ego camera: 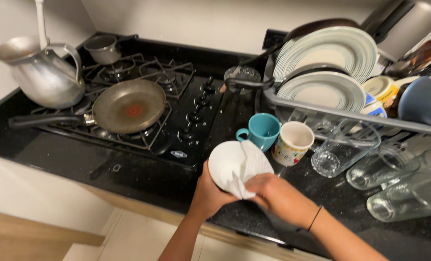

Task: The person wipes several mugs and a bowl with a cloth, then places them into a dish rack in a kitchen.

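left hand [206, 193] grips a small white plate [227, 166] from underneath, fingers curled on its rim, held over the black counter [128, 174] edge. right hand [273, 191] has fingers pinched on a white cloth [247, 166], pressing it onto the plate face. so drying looks mid-way imo. just behind: teal mug [263, 129] & patterned mug [292, 142], plus glasses [370, 169] lying on their sides w/ no cloth on them. further back, the rack [321, 108] is packed w/ plates, frying pan [128, 105] on the stove.
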